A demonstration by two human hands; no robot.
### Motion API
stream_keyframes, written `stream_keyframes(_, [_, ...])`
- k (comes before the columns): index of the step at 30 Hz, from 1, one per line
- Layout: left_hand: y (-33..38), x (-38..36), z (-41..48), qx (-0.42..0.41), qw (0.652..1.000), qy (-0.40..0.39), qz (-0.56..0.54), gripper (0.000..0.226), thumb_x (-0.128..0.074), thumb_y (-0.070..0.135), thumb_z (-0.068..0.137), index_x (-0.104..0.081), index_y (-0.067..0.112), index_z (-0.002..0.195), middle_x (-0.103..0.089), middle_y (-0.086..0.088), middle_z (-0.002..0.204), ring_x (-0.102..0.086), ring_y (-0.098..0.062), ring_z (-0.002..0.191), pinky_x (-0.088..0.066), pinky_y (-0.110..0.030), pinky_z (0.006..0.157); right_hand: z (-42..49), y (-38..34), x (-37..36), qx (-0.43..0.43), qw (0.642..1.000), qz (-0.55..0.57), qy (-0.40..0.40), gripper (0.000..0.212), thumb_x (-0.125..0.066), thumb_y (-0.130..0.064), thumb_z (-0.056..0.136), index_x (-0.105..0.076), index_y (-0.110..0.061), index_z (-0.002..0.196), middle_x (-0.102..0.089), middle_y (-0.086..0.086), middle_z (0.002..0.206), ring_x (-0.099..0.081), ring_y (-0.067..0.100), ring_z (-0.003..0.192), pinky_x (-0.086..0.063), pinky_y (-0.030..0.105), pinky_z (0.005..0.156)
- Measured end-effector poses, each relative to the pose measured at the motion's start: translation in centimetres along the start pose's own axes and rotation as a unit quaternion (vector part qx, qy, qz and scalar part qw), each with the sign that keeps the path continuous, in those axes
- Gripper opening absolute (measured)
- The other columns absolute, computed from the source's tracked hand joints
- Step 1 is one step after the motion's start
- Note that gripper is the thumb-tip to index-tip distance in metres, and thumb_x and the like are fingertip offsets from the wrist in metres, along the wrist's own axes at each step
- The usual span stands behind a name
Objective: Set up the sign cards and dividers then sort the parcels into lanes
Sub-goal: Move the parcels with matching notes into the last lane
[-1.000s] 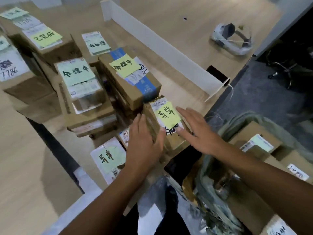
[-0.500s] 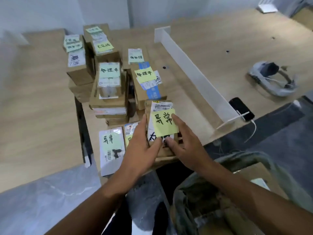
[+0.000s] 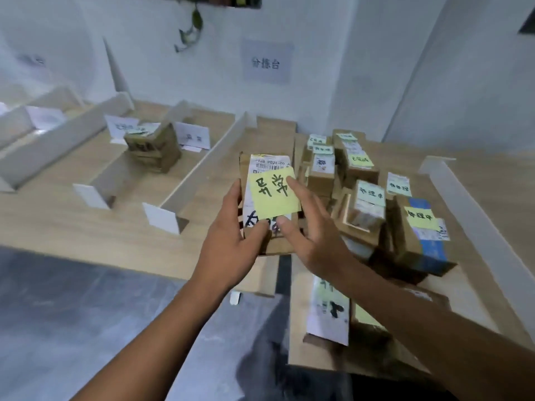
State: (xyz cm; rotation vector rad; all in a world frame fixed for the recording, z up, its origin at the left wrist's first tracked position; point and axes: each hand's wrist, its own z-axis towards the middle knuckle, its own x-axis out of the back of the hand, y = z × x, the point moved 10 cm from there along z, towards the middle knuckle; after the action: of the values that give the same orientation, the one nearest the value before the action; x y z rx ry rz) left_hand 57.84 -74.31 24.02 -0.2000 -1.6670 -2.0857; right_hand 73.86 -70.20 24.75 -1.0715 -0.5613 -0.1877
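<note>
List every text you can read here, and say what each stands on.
"异常": yellow sticky note on the brown cardboard parcel.
"分拣台": white paper sheet on the wall.
"处理中": pale green note and yellow note on the stacked boxes.
"P021-00": white shipping label on that parcel.
White sign cards: too blurred.

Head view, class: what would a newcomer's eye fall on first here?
The cardboard parcel with a yellow handwritten note, centre frame, gripped by the left hand while the right hand touches the note. Behind-left, white dividers form lanes on the table; to the right, labelled parcels stand piled.
</note>
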Motion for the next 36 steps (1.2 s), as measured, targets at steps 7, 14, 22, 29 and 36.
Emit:
stream_keyframes(7, [-7.9, 20.9, 2.0, 0.013, 0.993, 0.104, 0.051, 0.070, -0.060, 0.042, 0.085, -0.028, 0.047, 0.147, -0.058, 0.038, 0.127, -0.060, 0.011, 0.109, -0.050, -0.018, 0.080, 9.3, -9.4, -19.5, 0.073, 0.994, 0.049, -0.059, 0.066, -0.056, -0.049, 0.096, -0.027, -0.047, 0.156, -0.047, -0.015, 0.135, -0.053, 0.000, 0.123, -0.053, 0.040, 0.099])
stream_keyframes(14, [-15.0, 31.0, 5.8, 0.061, 0.990, 0.102, 0.076, 0.068, -0.059, 0.042, 0.081, -0.028, 0.062, 0.139, -0.060, 0.034, 0.123, -0.061, 0.006, 0.105, -0.052, -0.025, 0.080, 14.8, -11.6, -31.8, 0.045, 0.995, 0.063, -0.061, 0.063, -0.055, -0.050, 0.093, -0.029, -0.054, 0.150, -0.049, -0.017, 0.130, -0.052, 0.003, 0.121, -0.053, 0.041, 0.095])
stream_keyframes(22, [-24.2, 30.0, 18.7, 0.046, 0.998, 0.027, 0.033, 0.062, -0.059, 0.025, 0.084, -0.045, 0.047, 0.141, -0.060, 0.013, 0.133, -0.058, -0.012, 0.124, -0.053, -0.044, 0.096, 24.6, -2.8, -37.7, -0.033, 0.998, 0.024, -0.040, 0.067, -0.051, -0.052, 0.093, -0.028, -0.044, 0.156, -0.047, -0.015, 0.127, -0.047, -0.014, 0.114, -0.038, 0.007, 0.092])
stream_keyframes(29, [-32.3, 26.5, 31.3, 0.096, 0.995, -0.032, 0.015, 0.062, -0.059, 0.031, 0.085, -0.038, 0.067, 0.131, -0.061, 0.032, 0.125, -0.062, 0.007, 0.111, -0.048, -0.007, 0.078, 34.2, 6.1, -40.0, -0.134, 0.990, -0.006, -0.039, 0.067, -0.057, -0.047, 0.097, -0.021, -0.053, 0.153, -0.051, -0.010, 0.135, -0.057, 0.001, 0.110, -0.050, 0.030, 0.097])
stream_keyframes(36, [-39.5, 22.5, 41.3, 0.151, 0.985, -0.083, -0.033, 0.056, -0.060, 0.015, 0.087, -0.046, 0.062, 0.114, -0.062, 0.042, 0.107, -0.060, 0.017, 0.098, -0.043, -0.001, 0.069, 42.5, 13.7, -42.9, -0.215, 0.972, -0.059, -0.079, 0.069, -0.059, -0.041, 0.100, -0.019, -0.042, 0.156, -0.062, 0.000, 0.128, -0.062, 0.015, 0.095, -0.051, 0.031, 0.082])
